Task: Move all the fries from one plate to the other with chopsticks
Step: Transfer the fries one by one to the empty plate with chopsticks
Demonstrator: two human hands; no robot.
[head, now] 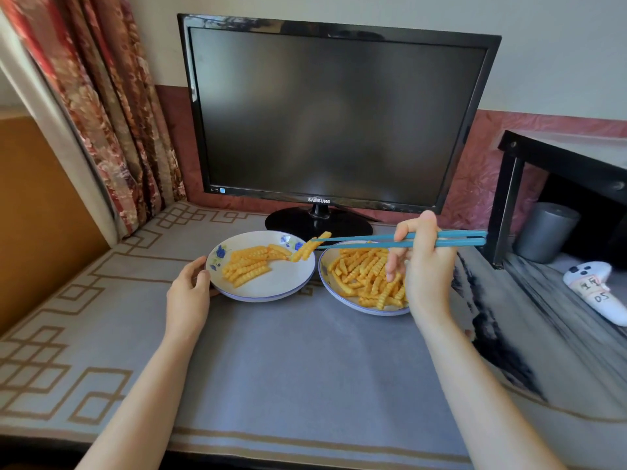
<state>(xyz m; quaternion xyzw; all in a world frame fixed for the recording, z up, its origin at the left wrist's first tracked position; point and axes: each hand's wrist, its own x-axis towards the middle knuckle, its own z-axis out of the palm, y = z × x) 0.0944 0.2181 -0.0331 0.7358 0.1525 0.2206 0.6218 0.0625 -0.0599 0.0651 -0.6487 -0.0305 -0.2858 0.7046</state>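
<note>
A grey tablecloth (pixel 305 368) with a tan geometric border covers the table and carries everything else. At its back stands a black flat-screen monitor (pixel 336 113) on an oval foot, its screen dark. A red and cream floral curtain (pixel 112 113) hangs at the far left. A black shelf (pixel 559 157) stands at the right, with a grey cylinder (pixel 543 232) under it and a white handheld controller (pixel 597 290) lying near it. In front of the monitor two dishes sit side by side, nearly touching. The left plate (pixel 271 290) is round, white and ceramic, with blue flowers and a blue rim; the right plate (pixel 353 305) is a similar white, blue-rimmed dish. The right hand (pixel 424 262) is raised over the right plate, its fingers curled around a pair of long teal plastic chopsticks (pixel 373 240) that lie nearly level and point left. The left hand (pixel 188 293) grips the left plate's near-left rim, thumb on top and fingers curved round the edge. The larger heap of orange crinkle-cut fries (pixel 366 276) fills the right plate. A smaller pile of fries (pixel 247 266) lies on the left plate. The chopstick tips are closed on a few held fries (pixel 308 247), which hang in the air above the left plate's right edge.
</note>
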